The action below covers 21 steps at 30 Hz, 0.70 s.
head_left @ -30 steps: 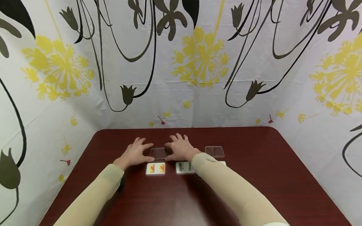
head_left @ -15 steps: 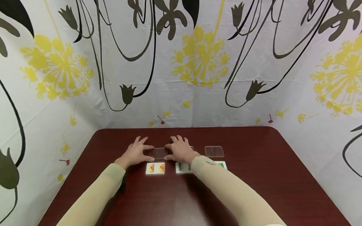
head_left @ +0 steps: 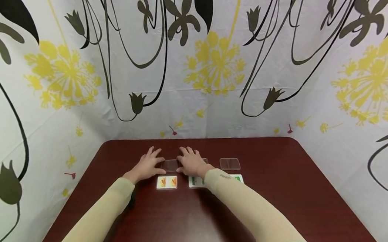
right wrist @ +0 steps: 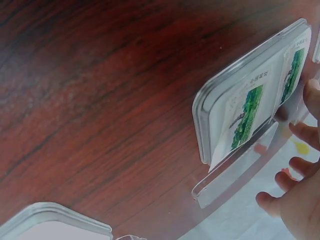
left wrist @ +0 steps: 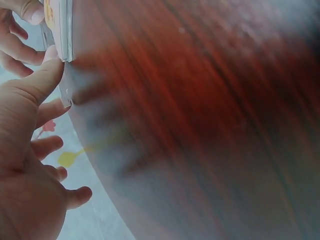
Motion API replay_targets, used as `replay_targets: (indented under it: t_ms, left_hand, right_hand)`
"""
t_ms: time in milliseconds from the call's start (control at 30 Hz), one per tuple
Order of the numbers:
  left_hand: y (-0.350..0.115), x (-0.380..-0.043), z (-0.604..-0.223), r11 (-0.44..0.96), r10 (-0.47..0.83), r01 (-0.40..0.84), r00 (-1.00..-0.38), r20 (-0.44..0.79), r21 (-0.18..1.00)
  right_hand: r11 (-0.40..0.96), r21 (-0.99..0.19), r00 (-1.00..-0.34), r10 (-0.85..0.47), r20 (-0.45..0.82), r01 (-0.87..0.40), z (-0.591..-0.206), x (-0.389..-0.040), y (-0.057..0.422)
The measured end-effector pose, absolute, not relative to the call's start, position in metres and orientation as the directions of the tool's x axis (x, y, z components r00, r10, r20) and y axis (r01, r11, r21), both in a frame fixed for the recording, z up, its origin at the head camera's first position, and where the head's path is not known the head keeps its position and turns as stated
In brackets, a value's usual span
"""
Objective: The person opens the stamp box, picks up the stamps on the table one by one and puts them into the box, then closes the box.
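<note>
A flat clear plastic piece (head_left: 170, 166) lies between my hands near the far side of the table. My left hand (head_left: 145, 166) is at its left side, thumb and forefinger spread to its corners, other fingers extended. At its right side is my right hand (head_left: 191, 163), thumb and forefinger also apart. Just nearer lies a flat case with two orange pictures (head_left: 167, 182); in the left wrist view the left thumb (left wrist: 50, 70) is at this case's edge. A clear case with two green landscape pictures (right wrist: 247, 117) lies partly under the right forearm.
Another clear plastic piece (head_left: 230, 164) lies to the right of the right hand. One more clear edge (head_left: 205, 160) shows behind that hand. A green-pictured case (head_left: 237, 178) pokes out past the right sleeve. Flower-patterned cloth (head_left: 211, 114) hangs beyond the dark red table (head_left: 181, 224).
My right hand has drawn slightly left and nearer, uncovering the clear edge behind it and the case past the sleeve. My left hand stays at the clear piece's left side, nearly still.
</note>
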<state>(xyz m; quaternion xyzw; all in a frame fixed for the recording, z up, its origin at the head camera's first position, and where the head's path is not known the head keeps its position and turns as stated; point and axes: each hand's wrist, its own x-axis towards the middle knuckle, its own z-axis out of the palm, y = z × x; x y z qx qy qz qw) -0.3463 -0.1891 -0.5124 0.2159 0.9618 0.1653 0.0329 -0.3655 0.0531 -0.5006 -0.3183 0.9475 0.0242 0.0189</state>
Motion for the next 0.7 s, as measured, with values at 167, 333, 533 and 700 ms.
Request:
replay_targets:
  t_ms: [167,333,533,700]
  left_hand:
    - [-0.19,-0.342,-0.51,0.852,0.428,0.408,-0.904,0.012,0.329]
    - [-0.192,-0.339,-0.505,0.846,0.435,0.422,-0.9,0.037,0.325]
    - [-0.194,-0.331,-0.5,0.837,0.46,0.457,-0.885,0.065,0.302]
    - [-0.193,-0.32,-0.498,0.845,0.489,0.486,-0.871,0.047,0.223]
  right_hand:
    - [0.777,0.069,-0.78,-0.624,-0.047,-0.626,-0.498,-0.362,0.052]
    - [0.76,0.108,-0.765,-0.643,-0.016,-0.641,-0.495,-0.359,0.053]
    - [0.729,0.159,-0.737,-0.675,0.009,-0.666,-0.494,-0.351,0.054]
    - [0.706,0.19,-0.718,-0.696,0.009,-0.682,-0.491,-0.341,0.055]
